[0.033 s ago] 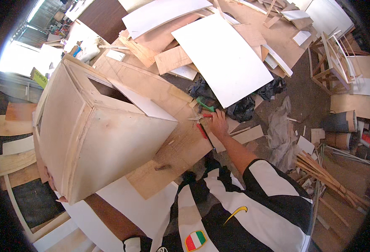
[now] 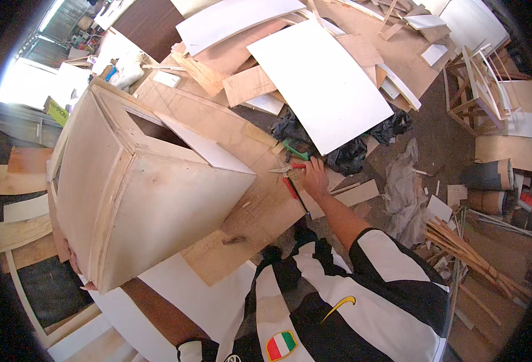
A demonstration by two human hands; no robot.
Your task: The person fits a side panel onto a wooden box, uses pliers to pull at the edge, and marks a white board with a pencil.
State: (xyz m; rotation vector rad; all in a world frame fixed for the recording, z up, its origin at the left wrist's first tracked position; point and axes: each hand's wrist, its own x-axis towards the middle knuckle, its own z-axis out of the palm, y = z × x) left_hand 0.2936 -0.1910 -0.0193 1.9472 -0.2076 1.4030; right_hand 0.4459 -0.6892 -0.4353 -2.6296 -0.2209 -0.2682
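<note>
A large pale plywood box (image 2: 169, 205) with an opening in its top stands tilted on the left of the workbench board (image 2: 266, 208). At its lower left edge my left hand (image 2: 72, 256) grips it, mostly hidden behind the side; only some fingers show. My right hand (image 2: 314, 177) is closed around the red handle of a pair of pliers (image 2: 280, 170), whose metal jaws point left over the board. Just below the jaws lies a narrow red and black tool (image 2: 291, 189). A green-handled tool (image 2: 294, 149) rests just beyond my right hand.
A white panel (image 2: 320, 84) lies over black plastic sheeting (image 2: 345, 158) and offcuts beyond the board. A small dark piece (image 2: 234, 240) lies near the board's front. To the right are clear plastic sheeting (image 2: 402, 187), a bundle of wood strips (image 2: 468, 253) and a wooden frame (image 2: 477, 90).
</note>
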